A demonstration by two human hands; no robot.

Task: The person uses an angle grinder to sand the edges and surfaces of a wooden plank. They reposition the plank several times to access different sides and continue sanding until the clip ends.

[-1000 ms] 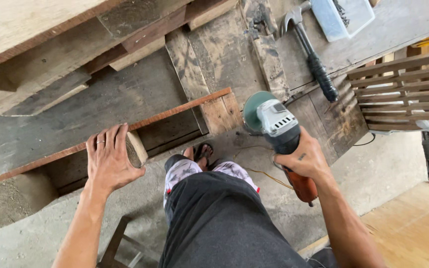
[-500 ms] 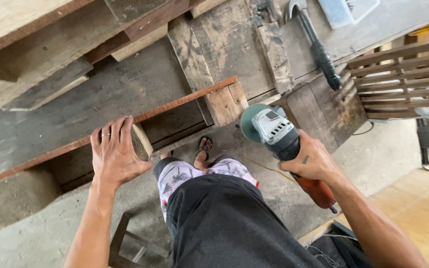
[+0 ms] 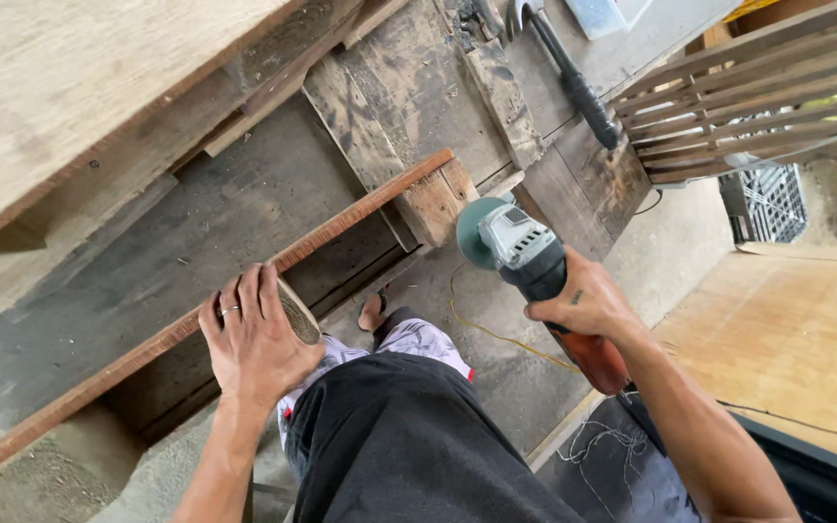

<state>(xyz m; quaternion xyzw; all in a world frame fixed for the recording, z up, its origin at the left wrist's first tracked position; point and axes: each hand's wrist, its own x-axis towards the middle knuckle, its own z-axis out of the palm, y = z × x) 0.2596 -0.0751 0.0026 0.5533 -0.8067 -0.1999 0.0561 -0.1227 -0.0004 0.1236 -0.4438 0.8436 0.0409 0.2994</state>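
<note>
My left hand (image 3: 256,337) rests palm down on a long reddish wooden strip (image 3: 360,209) that runs from lower left to upper right across a dark weathered board, and it covers a short wood block (image 3: 297,308) under the strip. My right hand (image 3: 583,305) grips the body of an angle grinder (image 3: 520,250) with a grey head, a green disc guard and an orange-red rear. The grinder's disc hangs just right of the strip's upper end, near a pale wood block (image 3: 438,201), apart from it.
A black-handled hammer (image 3: 573,82) lies on old planks at the top. A slatted wooden frame (image 3: 758,92) stands at the upper right, with a plywood sheet (image 3: 806,329) below it. A yellow cord (image 3: 506,334) trails over the concrete floor. My legs and one foot show below.
The view has shifted, so the strip and boards sit lower and further right. My right hand has brought the grinder a little closer to the strip's end. My left hand stays on the strip.
</note>
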